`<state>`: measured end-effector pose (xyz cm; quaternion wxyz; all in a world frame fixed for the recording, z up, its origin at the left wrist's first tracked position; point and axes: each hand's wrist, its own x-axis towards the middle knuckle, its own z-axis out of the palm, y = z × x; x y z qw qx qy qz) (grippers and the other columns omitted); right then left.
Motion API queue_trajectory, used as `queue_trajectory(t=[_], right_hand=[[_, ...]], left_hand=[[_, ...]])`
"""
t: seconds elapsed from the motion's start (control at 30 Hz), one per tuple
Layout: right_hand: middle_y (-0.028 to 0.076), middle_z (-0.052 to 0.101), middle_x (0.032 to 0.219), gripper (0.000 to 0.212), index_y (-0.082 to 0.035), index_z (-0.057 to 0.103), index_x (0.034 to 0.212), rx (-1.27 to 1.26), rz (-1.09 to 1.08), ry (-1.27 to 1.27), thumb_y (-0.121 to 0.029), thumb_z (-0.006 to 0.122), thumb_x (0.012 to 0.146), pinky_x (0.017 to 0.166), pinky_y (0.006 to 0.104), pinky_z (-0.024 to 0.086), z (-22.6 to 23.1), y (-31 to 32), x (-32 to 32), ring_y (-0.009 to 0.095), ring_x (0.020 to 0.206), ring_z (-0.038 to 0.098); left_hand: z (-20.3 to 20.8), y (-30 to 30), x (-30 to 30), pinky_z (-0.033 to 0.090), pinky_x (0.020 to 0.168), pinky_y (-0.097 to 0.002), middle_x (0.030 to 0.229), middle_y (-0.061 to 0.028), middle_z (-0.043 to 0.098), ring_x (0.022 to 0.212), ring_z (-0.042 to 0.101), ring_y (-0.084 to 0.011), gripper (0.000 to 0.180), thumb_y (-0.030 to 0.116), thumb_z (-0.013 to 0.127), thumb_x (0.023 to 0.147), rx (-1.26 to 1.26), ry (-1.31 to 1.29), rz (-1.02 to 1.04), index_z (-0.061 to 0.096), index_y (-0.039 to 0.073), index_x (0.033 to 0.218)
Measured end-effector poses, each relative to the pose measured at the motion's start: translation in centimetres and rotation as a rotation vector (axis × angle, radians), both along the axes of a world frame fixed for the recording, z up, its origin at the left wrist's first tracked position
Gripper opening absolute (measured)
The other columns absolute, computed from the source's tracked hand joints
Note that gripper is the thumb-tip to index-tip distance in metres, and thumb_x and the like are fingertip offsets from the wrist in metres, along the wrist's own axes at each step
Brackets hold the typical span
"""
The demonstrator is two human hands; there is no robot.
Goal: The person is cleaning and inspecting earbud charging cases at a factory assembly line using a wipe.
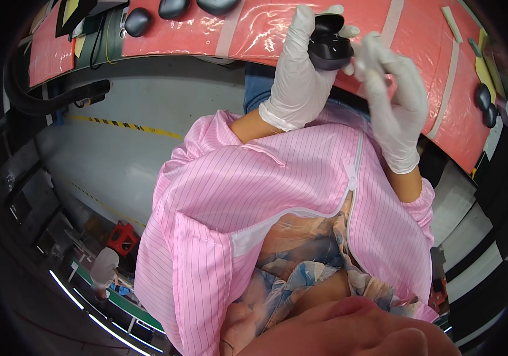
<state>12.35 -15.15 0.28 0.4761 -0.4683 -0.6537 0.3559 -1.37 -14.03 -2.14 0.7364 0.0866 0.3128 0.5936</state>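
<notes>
Black open case (332, 54) needs steady support; left fingers (350, 31) curl around it; right fingers (389, 59) blur, whether pinching I cannot tell.

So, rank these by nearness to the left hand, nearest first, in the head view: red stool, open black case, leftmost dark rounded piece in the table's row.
1. Open black case: held in the left hand.
2. Leftmost dark rounded piece: on the pink tabletop, left of the hand.
3. Red stool: in the background, lower left.
</notes>
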Motion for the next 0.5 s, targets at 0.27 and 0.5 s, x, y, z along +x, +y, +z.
queue_trajectory(t=[0.27,0.5], right_hand=[[0.006,0.060,0.081,0.032,-0.009,0.070,0.108,0.025,0.039,-0.255,0.002,0.064,0.078,0.068,0.0308,0.047,-1.6,-1.1,-0.9,0.020,0.074,0.058],[0.009,0.060,0.088,0.023,0.004,0.063,0.110,-0.397,0.488,0.532,-0.003,0.054,0.091,0.070,0.0252,0.047,1.9,-0.4,1.1,0.014,0.077,0.060]], left_hand=[[-2.8,0.4,0.3,0.049,0.076,-0.0287,0.096,-0.0084,0.058,0.083,0.057,-0.0151,0.055,0.047,0.043,0.099,0.736,0.534,0.068,0.045,0.004,0.132],[-2.7,0.4,2.1,0.054,0.066,-0.0295,0.095,-0.0127,0.067,0.077,0.066,-0.0200,0.074,0.069,0.035,0.092,0.124,0.069,-0.067,0.054,0.004,0.122]])
